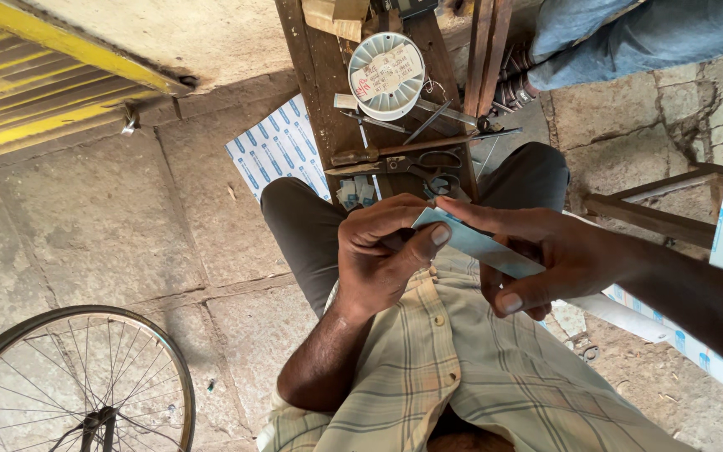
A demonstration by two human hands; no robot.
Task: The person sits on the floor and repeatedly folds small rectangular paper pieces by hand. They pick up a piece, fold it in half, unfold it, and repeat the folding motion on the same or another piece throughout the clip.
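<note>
Clearly, both hands meet at the centre of the view, above the lap of the seated person, and they hold one thing together: a pale blue strip (479, 244), flat and long, which runs from about 10 o'clock down to 4 o'clock between them. The left hand (382, 259) has its grip closed on the upper end of the strip, with the thumb (428, 240) pressed against it. The right hand (558, 255) also has its grip clamped on the strip, the index finger lying along the top and the thumb below near the lower end. At 12 o'clock from the hands stands a narrow wooden table (320, 75), which carries a round white container (387, 75), scissors (428, 163) and some thin metal tools. A white sheet with blue print (278, 151) lies on the stone floor at 10 o'clock. A bicycle wheel (77, 381) shows at 8 o'clock, and the leg of another person in jeans (629, 38) at 1 o'clock.
</note>
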